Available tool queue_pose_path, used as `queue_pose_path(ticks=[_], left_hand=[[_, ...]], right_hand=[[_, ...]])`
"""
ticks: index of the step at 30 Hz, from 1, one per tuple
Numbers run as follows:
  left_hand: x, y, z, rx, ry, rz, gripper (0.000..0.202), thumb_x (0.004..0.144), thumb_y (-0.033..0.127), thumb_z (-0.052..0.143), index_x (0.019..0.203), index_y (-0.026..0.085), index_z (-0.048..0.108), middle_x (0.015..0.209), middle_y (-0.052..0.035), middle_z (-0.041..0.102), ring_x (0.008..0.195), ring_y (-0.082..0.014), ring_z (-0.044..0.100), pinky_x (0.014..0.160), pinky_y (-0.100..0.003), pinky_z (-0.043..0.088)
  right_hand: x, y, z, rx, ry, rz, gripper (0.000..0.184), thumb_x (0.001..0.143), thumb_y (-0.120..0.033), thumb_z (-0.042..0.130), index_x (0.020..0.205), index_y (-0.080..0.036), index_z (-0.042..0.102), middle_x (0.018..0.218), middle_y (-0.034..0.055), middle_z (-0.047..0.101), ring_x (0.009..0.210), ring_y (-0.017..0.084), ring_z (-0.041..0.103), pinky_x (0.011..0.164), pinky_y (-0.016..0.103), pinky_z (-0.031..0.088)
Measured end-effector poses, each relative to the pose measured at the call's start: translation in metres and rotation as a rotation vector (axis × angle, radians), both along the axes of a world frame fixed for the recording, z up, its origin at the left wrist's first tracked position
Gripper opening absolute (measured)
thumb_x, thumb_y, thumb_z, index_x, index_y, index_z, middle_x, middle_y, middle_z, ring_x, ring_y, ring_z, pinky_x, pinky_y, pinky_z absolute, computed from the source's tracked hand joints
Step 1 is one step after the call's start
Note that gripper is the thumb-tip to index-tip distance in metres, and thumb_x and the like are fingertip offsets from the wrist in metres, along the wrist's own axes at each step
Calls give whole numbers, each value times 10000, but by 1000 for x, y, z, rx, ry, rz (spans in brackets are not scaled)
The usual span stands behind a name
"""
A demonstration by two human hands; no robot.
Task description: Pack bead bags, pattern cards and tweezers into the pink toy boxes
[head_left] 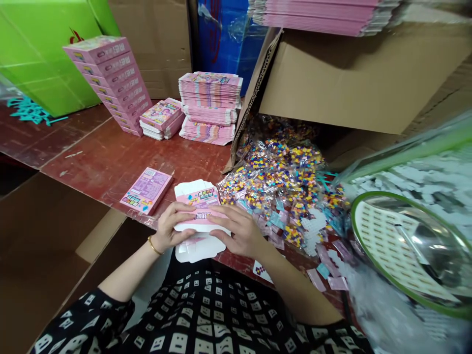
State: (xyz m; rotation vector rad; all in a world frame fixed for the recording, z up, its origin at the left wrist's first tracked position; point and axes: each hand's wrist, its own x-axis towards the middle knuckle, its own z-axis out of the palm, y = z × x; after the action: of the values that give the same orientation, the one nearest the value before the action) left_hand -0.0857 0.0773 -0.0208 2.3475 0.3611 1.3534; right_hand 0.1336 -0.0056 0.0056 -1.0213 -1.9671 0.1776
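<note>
Between my two hands is a pink printed carton, partly unfolded, with white flaps showing at its far and near ends. My left hand grips its left side, thumb below and fingers over the top. On the right side my right hand holds it the same way. The carton is over the table's front edge, close to my body. Left of it lies a closed pink box, back side up. Just to the right are clear bags of small coloured beads or blocks, spilling from a cardboard box.
Closed pink boxes stand in a tall stack at the back left. Flat pink cartons are piled near the middle. A green-rimmed basin with a white perforated board and a pen is at right. Teal sticks lie far left.
</note>
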Motion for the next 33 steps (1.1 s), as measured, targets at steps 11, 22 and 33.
queue_pose_path(ticks=[11,22,33], left_hand=[[-1,-3,-11,5,-62,-38,118,947,244,577,1036,184,623,1109,-119,627,996,-220,653,773,-370,589],[-1,-12,1,-12,-233,332,240,853,339,724,975,226,549,1056,-41,622,953,-200,634,809,-380,540],[-21,-47,8,-24,-76,383,775,642,363,894,1277,297,453,1525,-62,374,1427,-340,306,1197,-605,196]], right_hand=[[1,2,-7,-117,-21,82,312,973,-250,514,1276,-232,586,1240,92,658,1183,188,600,951,393,541],[5,-14,-33,-160,180,-137,957,757,-517,750,1516,-263,226,1564,180,280,1449,308,295,1145,552,339],[20,-93,-16,-432,825,-30,396,915,-535,543,765,-194,676,697,32,651,623,140,615,567,259,518]])
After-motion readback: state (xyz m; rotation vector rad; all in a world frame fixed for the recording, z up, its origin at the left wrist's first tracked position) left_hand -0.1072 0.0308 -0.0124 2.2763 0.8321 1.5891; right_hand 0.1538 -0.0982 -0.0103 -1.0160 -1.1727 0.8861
